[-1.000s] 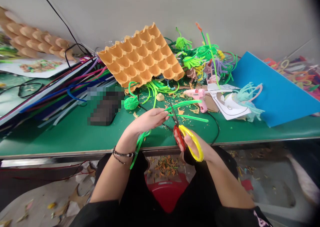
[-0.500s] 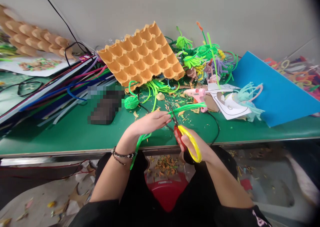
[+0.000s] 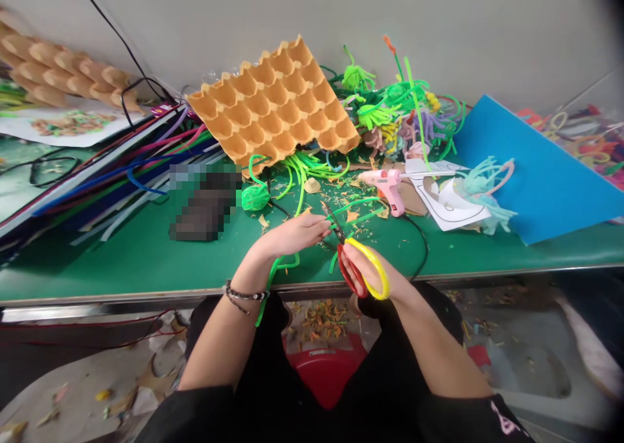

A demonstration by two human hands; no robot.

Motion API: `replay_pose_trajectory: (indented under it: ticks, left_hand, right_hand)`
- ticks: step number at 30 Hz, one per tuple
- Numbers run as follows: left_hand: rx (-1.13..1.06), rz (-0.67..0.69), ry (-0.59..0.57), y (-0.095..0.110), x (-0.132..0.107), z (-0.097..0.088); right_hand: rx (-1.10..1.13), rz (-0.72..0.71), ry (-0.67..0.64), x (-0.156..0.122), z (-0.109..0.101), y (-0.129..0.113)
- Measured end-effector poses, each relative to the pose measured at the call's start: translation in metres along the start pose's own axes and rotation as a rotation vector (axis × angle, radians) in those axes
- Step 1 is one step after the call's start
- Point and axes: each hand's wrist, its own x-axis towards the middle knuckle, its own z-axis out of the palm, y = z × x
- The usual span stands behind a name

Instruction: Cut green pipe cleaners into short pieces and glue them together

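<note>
My left hand pinches a bright green pipe cleaner over the front of the green table; the stem's other end hangs down past my wrist. My right hand grips scissors with one red and one yellow loop. The blades point up and left toward the green stem, right beside my left fingertips.
An orange egg tray leans at the back. A pink glue gun, a white paper cutout, a blue sheet and a heap of coloured pipe cleaners lie behind my hands. Long coloured strips lie left. A red stool stands below.
The green stem's free ends have dropped and drawn in toward my hands. The scissors have shifted slightly up and left, closer to my left fingertips.
</note>
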Motion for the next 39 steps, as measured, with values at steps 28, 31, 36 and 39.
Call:
replay_pose_trajectory:
  ticks: [28,31,36,39]
  left_hand:
    - [-0.378,-0.030,0.135,0.030,-0.024,0.012]
    - [-0.372,-0.050,0.098,0.039,-0.021,0.025]
    - [-0.380,-0.087,0.044,0.040,-0.017,0.035]
    - [-0.382,-0.038,-0.003,0.033,-0.016,0.034]
  right_hand:
    - [0.209,-0.516,0.464,0.011,-0.030,-0.029]
    - [0.124,-0.458,0.314,0.010,-0.011,-0.026]
    - [0.170,-0.380,0.395,0.014,0.010,-0.020]
    - [0.191,-0.407,0.479,0.013,0.006,-0.024]
